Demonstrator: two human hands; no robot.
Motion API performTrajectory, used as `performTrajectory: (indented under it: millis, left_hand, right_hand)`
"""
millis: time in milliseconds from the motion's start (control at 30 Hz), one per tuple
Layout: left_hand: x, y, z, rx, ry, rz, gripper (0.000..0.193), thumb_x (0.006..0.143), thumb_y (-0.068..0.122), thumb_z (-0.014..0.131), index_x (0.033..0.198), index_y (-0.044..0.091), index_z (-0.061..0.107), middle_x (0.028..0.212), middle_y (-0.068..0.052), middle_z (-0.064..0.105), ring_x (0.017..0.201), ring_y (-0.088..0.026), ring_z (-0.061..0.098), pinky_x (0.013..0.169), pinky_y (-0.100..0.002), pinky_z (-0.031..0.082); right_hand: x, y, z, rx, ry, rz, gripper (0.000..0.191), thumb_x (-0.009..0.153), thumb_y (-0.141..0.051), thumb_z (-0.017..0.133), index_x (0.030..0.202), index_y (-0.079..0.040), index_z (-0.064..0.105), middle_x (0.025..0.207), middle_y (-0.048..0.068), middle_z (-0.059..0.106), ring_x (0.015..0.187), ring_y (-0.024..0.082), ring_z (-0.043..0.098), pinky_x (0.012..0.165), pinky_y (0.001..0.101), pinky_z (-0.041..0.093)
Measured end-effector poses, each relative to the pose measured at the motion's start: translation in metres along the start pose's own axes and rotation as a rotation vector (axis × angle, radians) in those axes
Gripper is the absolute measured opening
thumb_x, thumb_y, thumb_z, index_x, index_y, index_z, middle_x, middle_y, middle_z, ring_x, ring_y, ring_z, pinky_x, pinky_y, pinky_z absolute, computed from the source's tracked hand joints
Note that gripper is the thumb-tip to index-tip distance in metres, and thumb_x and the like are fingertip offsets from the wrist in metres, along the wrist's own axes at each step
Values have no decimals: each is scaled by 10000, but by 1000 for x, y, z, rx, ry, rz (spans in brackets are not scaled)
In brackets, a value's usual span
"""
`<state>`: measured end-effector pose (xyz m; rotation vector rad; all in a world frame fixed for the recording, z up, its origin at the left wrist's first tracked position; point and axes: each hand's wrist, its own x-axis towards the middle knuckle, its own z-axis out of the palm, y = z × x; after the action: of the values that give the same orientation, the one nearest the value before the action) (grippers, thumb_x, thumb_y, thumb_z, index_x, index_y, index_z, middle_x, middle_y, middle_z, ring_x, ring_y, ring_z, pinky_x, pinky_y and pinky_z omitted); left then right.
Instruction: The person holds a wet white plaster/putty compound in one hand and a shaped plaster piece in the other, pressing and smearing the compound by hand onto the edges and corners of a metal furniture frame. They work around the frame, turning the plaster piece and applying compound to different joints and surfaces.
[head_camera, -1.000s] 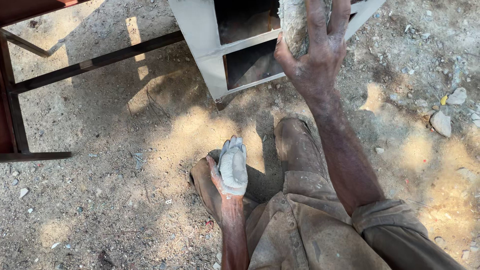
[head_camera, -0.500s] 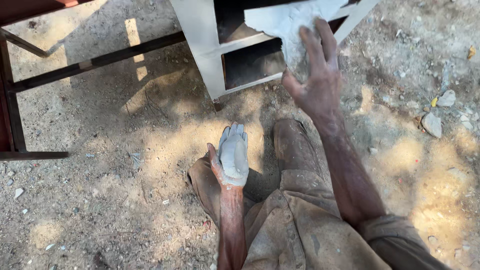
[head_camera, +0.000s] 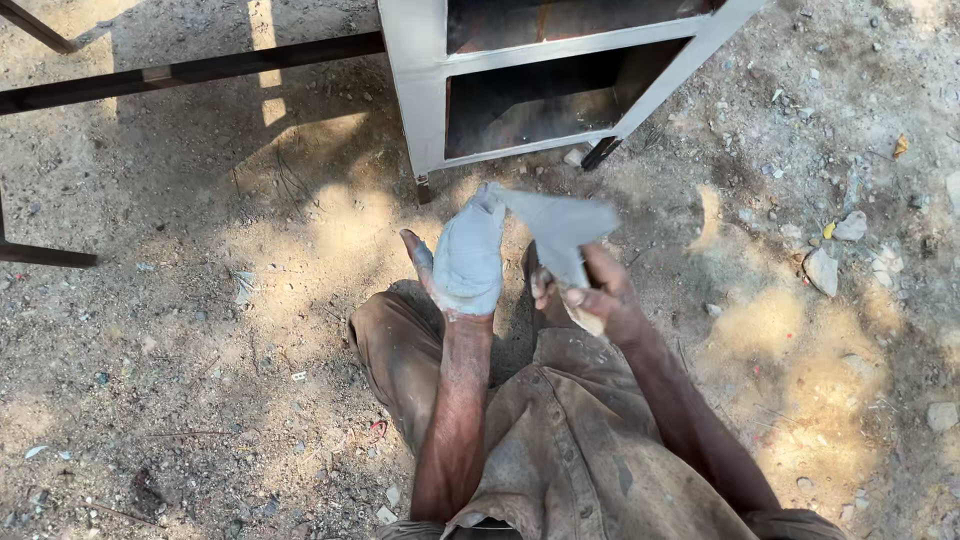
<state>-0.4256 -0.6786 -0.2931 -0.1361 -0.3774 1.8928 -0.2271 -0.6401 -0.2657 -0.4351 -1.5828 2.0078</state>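
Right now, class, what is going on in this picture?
A person crouches on dusty ground in front of a grey metal cabinet frame. The left hand, coated in grey paste, is held palm-up. The right hand grips a grey, paste-smeared sheet, its tip touching the left hand's fingertips. Stones lie scattered to the right.

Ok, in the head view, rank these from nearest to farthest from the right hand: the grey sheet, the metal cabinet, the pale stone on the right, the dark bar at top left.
1. Grey sheet: pinched in the right hand itself.
2. Metal cabinet: just above the hands.
3. Pale stone: on the ground to the right.
4. Dark bar: far off at upper left.
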Motion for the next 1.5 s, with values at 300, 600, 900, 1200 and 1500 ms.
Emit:
performTrajectory:
  millis: [300,600,900,1200,1500]
  left_hand:
    - [-15,54,-17,616,9,200,917,1044,634,482,1590,-79,297,1669,-236,343,1566,-357,333,1352,-500,209]
    - [20,67,-94,1011,345,-33,866,990,597,558,1515,-70,383,1438,-205,561,1348,-314,542,1200,-437,385]
    - [-13,104,-43,652,480,7,888,982,646,546,1490,-68,402,1425,-248,527,1372,-376,497,1231,-471,367]
    - [-78,126,-77,470,544,24,752,1029,578,512,1416,-65,485,1446,-239,557,1374,-391,517,1195,-503,409]
    - [-99,152,-96,289,557,48,713,1060,561,478,1373,-76,543,1479,-241,549,1417,-416,466,1222,-524,354]
  right_hand:
    - [8,18,-5,-1039,-161,296,837,769,-214,777,1533,-110,451,1596,120,426,1470,307,396,1210,480,347]
    - [-20,51,-14,-635,-382,-4,728,973,-202,751,1603,-55,418,1590,237,477,1360,401,524,1148,495,463]
    - [0,31,-17,444,233,231,726,1012,-311,722,1585,-5,398,1111,115,593,824,199,673,575,282,605]
    - [145,83,2,-1203,583,-623,799,1050,-176,758,1599,-44,192,1548,269,230,1511,361,206,1277,576,398]
    - [184,145,-35,-1274,696,-663,864,1050,-204,860,1567,1,199,1510,248,275,1497,365,300,1233,554,424]
